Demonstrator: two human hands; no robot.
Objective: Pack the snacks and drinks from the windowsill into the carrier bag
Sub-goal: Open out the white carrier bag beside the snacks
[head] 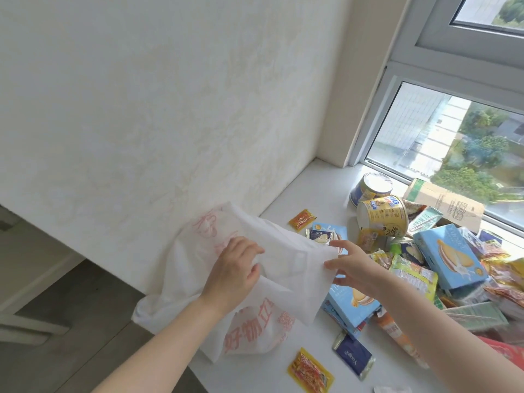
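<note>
My left hand [235,268] sits at centre frame with its fingers curled into the white fabric of the carrier bag [289,259], bunching it. Just to the right, my right hand [351,268] pinches the bag's edge against the thumb, the other fingers loosely spread. The bag, printed in red, hangs between both hands and drapes over the near edge of the windowsill [312,188] at lower centre. Under its right corner lies a blue biscuit box [351,304]. Near the bottom of the frame, apart from the bag, lie a yellow-red packet [310,370] and a dark blue sachet [353,357]. Right of my hands the snacks are heaped: a yellow noodle cup [382,214] on its side, a blue cup [371,187] behind it, and a larger blue box [450,256], all below the window [453,143].
</note>
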